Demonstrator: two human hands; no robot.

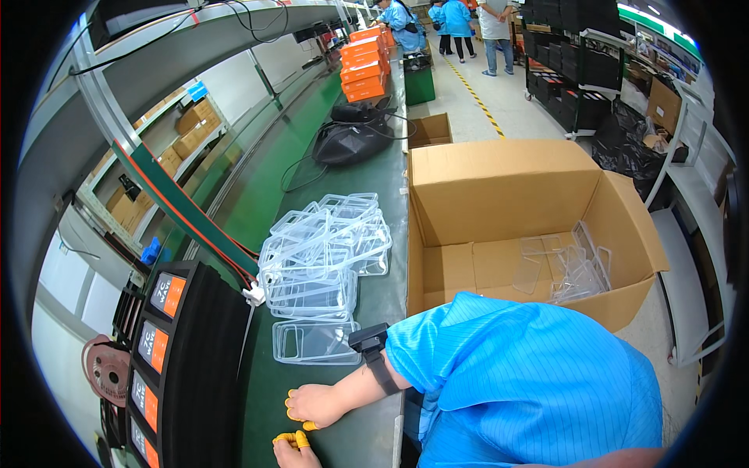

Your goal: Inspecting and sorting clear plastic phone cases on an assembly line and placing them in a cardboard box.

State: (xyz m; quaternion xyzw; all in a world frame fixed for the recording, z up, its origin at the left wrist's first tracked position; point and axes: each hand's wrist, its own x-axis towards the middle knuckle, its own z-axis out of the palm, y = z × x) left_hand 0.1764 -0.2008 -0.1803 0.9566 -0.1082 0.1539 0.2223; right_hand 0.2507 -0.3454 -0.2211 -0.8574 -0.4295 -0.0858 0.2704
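My right hand rests low over the green bench top, palm down. Yellow finger covers sit on its tips; thumb and fingers are apart, and no object shows in it. Below it, my left hand is partly cut off by the lower edge. Its yellow-covered fingertips are bent close together, and anything between them is hidden. Just beyond the right hand lies a single clear plastic tray. A heap of similar clear trays spreads behind it. A black wrist strap circles my right forearm below the blue sleeve.
Black boxes with orange-and-white labels line the bench's left side. An open cardboard carton with some clear plastic pieces stands right of the bench. Farther along are a black bag, orange boxes and people in the aisle.
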